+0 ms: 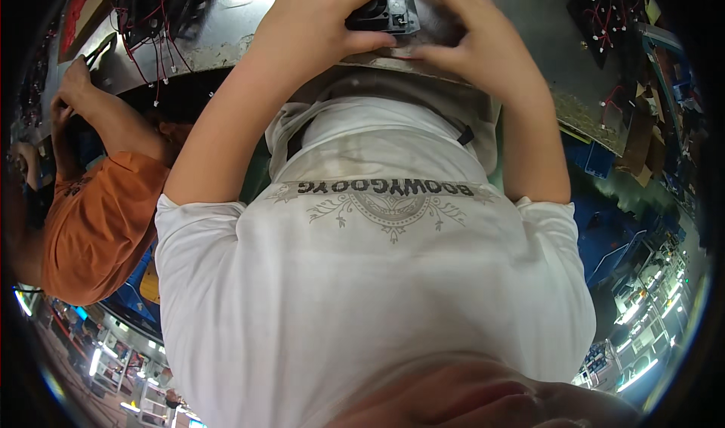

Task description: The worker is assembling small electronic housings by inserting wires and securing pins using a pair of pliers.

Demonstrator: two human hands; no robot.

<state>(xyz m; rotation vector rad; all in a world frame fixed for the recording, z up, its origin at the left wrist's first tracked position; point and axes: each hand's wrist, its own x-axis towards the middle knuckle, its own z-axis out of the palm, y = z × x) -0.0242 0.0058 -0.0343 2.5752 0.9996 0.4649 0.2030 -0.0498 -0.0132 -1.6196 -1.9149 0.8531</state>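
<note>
A small black plastic part [385, 11] with a square frame lies on a grey metal worktable [529, 27] at the top of the view. My left hand [317, 24] curls over its left side, thumb under it. My right hand [468, 35] presses against its right side with bent fingers. Both forearms reach up from my white printed shirt [377, 277], which fills the middle of the picture. Most of the part is hidden beneath my fingers.
To the left, a person in an orange shirt [98, 216] rests a hand [72, 80] on the same table, beside bundles of red and white wires [158, 20]. More wired parts [604, 20] and brown cardboard pieces [642, 141] lie at the right. Blue crates [612, 239] stand below.
</note>
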